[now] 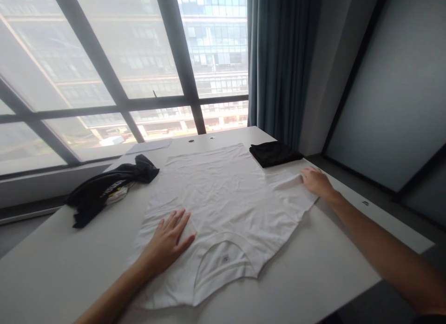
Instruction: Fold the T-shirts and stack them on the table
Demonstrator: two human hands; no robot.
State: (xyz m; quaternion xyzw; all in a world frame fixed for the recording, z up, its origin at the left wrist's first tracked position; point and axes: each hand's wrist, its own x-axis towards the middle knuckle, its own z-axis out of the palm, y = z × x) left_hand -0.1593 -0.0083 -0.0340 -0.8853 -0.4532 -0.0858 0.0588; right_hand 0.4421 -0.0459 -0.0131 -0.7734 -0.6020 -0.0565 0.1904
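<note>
A white T-shirt (223,194) lies spread out on a white table, its round neckline facing me and its hem toward the window. My left hand (169,242) rests flat on the shirt beside the neckline, fingers spread. At the far right, my right hand (316,181) touches the sleeve near its edge, fingers stretched out over the cloth. Small wrinkles run across the shirt's body, and folds show in the sleeve near my right fingertips. A small dark mark is visible inside the collar.
Folded black cloth (275,153) lies by the shirt's right side. A crumpled black garment (113,187) with white lettering sits at the table's left edge. The white table (83,263) reaches toward a large window (128,49). A blue-grey curtain (278,63) hangs behind it.
</note>
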